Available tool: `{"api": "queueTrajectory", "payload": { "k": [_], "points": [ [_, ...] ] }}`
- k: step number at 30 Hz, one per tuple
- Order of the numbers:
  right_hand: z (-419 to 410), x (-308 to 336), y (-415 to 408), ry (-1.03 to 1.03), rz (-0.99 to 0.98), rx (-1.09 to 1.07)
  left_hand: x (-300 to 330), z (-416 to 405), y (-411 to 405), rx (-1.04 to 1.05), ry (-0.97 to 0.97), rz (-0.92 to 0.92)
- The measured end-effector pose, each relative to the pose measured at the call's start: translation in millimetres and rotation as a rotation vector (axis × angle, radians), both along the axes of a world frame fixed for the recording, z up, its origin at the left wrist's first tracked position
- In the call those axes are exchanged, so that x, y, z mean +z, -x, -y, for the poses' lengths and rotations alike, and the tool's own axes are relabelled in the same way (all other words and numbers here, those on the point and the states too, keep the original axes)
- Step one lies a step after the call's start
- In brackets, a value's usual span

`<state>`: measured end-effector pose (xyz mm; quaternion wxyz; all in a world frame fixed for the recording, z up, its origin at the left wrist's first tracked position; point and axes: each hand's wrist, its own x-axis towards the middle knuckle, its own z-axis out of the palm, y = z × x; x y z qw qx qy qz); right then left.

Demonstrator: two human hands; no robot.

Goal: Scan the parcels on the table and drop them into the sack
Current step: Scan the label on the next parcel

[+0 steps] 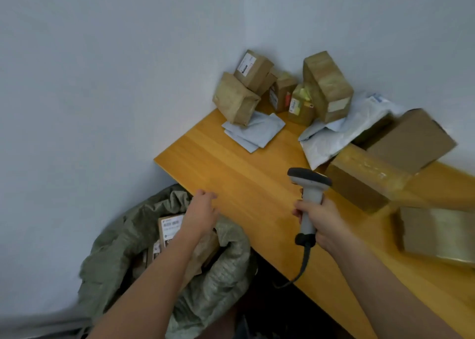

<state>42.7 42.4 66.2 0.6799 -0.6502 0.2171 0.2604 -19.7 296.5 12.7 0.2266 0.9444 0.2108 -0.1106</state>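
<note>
Gripping the barcode scanner (309, 197) by its handle, the right hand (318, 219) holds it upright over the wooden table (231, 174), head aimed toward the far parcels. Left hand (200, 215) is empty, fingers loosely extended – hovering at the table's near-left edge above the green sack (123, 238). Sack sits on the floor beside the table with labelled boxes (169, 229) inside. Remaining parcels – brown cartons (253, 71) and grey mailers (254, 130) – cluster at the far corner and right side.

White labels sit on the parcel in the sack (171, 227) and a corner box (253, 68), print illegible.
</note>
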Motion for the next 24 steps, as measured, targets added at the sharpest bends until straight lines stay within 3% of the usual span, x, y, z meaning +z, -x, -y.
{"api": "queueTrajectory", "payload": {
  "k": [7,13,16,18,20,22,24],
  "points": [
    [118.1,20.7,-29.0,0.043,0.103,-0.247,19.6,137.5,-85.7,-0.296,0.015,0.069],
    [212.1,11.8,-42.5,0.053,0.073,-0.367,10.3,246.4,-140.3,-0.664,-0.141,0.164],
    [248.0,3.1,-40.4,0.072,0.060,-0.407,-6.2,288.2,-159.0,-0.735,-0.143,0.097],
    [265.4,-2.7,-39.7,0.080,0.052,-0.414,-17.5,305.0,-160.9,-0.707,-0.123,0.078],
    [276.2,-6.9,-40.2,0.073,0.030,-0.424,-23.9,311.8,-150.8,-0.586,-0.099,0.227],
    [282.3,-11.8,-42.4,0.061,0.009,-0.427,-25.2,314.7,-134.5,-0.380,-0.039,0.448],
    [283.2,-16.1,-45.9,0.052,0.007,-0.399,-23.4,314.7,-121.1,-0.025,0.119,0.491]
  ]
}}
